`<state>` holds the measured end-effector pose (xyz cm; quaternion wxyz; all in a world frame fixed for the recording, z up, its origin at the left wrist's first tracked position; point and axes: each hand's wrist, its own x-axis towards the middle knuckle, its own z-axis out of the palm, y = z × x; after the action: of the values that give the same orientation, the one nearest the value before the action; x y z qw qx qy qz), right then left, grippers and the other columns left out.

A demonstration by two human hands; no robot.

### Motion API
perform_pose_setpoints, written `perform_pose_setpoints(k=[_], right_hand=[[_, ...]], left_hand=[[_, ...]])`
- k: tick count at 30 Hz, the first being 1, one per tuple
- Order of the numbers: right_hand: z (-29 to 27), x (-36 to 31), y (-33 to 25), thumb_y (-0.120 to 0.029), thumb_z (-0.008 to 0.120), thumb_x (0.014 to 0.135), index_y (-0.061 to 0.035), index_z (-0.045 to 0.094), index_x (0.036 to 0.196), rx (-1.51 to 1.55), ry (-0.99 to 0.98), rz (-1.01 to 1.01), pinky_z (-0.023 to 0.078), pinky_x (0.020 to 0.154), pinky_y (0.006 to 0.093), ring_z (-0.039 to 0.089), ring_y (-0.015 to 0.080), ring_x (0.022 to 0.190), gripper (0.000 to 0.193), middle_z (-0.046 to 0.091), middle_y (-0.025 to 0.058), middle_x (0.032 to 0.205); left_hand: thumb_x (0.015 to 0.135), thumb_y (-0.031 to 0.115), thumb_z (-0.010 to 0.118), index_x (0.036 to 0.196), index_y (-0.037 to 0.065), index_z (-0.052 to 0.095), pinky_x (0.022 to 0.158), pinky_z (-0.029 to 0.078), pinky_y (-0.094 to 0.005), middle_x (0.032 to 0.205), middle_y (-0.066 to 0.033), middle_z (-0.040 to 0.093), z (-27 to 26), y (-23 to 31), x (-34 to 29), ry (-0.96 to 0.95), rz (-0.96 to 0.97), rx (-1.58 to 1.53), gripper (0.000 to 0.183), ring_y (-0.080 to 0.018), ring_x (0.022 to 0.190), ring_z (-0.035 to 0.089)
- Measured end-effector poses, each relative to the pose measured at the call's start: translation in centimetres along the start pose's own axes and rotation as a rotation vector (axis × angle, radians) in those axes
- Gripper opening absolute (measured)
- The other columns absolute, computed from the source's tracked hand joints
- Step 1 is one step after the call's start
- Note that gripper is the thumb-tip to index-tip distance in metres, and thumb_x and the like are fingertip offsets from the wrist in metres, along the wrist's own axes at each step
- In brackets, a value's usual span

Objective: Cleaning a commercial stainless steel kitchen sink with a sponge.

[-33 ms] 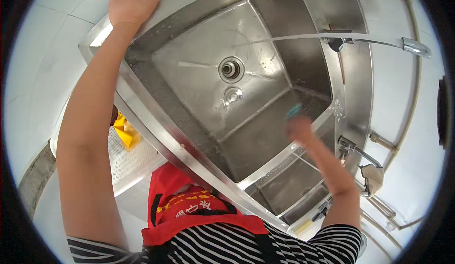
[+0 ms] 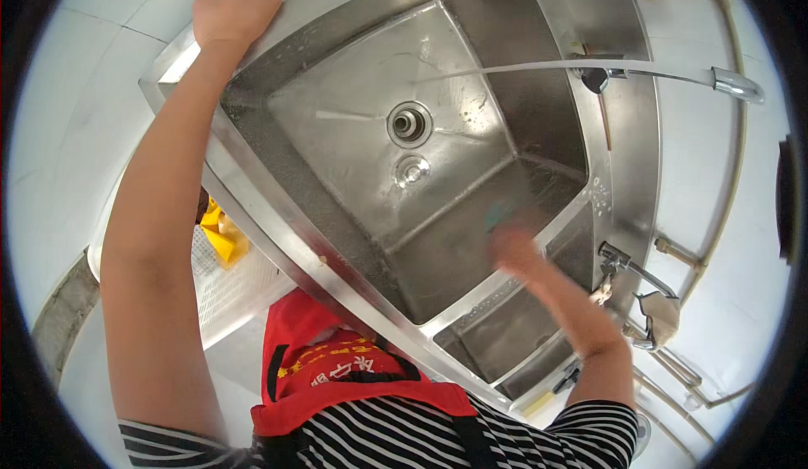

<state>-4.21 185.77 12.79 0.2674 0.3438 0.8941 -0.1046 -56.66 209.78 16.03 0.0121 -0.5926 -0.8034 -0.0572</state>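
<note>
My left hand (image 2: 236, 8) rests on the rim at the far left corner of a stainless steel sink (image 2: 337, 57). Its fingers are stretched out with the thumb apart, and the fingertips run past the top edge. My right hand (image 2: 515, 249), smeared by motion, is over the right wall of the basin, closed on a small teal thing (image 2: 498, 213) that is too blurred to name. A thin stream of water (image 2: 522, 66) runs from a tap (image 2: 739, 86) into the basin. The drain (image 2: 410, 124) is in the basin floor.
A smaller basin (image 2: 505, 334) adjoins on the right, with a second tap (image 2: 619, 256) beside it. A brown cloth (image 2: 661, 316) hangs on the tap pipe. A white plastic basket (image 2: 244, 292) with a yellow item (image 2: 222, 238) stands at the left. Pipes (image 2: 730, 149) line the wall.
My right hand has moved a little left and toward me along the basin wall, carrying the teal thing. My left hand has stayed in place.
</note>
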Motion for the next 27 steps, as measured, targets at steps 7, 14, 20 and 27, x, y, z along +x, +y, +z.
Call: perform_pose_setpoints(k=[7, 14, 20, 27], right_hand=[[-1.3, 1.9, -14.9, -0.020, 0.057, 0.073, -0.0027, 0.060, 0.074, 0.653, -0.186, -0.138, 0.050, 0.063, 0.0447, 0.060, 0.0354, 0.072, 0.018, 0.059, 0.0164, 0.077], [-0.5, 6.7, 5.4, -0.011, 0.054, 0.082, -0.0027, 0.066, 0.094, 0.052, -0.445, 0.462, 0.053, 0.076, 0.0423, 0.064, 0.0329, 0.090, 0.019, 0.064, 0.0175, 0.103], [7.8, 11.4, 1.7, -0.010, 0.051, 0.083, 0.0006, 0.066, 0.091, 0.101, -0.385, 0.310, 0.053, 0.075, 0.0405, 0.063, 0.0340, 0.090, 0.020, 0.063, 0.0216, 0.097], [11.7, 14.3, -15.6, -0.016, 0.049, 0.084, -0.0008, 0.067, 0.091, 0.671, -0.585, -0.052, 0.051, 0.079, 0.0454, 0.063, 0.0358, 0.091, 0.024, 0.066, 0.0182, 0.097]], left_hand=[[0.092, 0.058, 0.031, 0.106, 0.013, 0.062, 0.071, 0.052, -0.0451, 0.094, -0.0139, 0.067, 0.5, -0.7, 0.5, -0.009, 0.038, 0.051, 0.057, -0.0333, 0.087, 0.064], [0.091, 0.059, 0.032, 0.104, 0.012, 0.063, 0.073, 0.051, -0.0464, 0.095, -0.0148, 0.067, 0.0, -0.2, 0.0, -0.012, 0.004, 0.026, 0.057, -0.0347, 0.087, 0.064], [0.090, 0.059, 0.032, 0.104, 0.012, 0.063, 0.073, 0.052, -0.0458, 0.094, -0.0154, 0.067, 0.3, -0.3, 0.2, -0.023, 0.001, 0.080, 0.058, -0.0350, 0.088, 0.064], [0.090, 0.061, 0.031, 0.104, 0.013, 0.063, 0.074, 0.052, -0.0453, 0.093, -0.0154, 0.067, -0.2, 0.3, 0.1, 0.013, -0.014, 0.033, 0.060, -0.0347, 0.088, 0.064]])
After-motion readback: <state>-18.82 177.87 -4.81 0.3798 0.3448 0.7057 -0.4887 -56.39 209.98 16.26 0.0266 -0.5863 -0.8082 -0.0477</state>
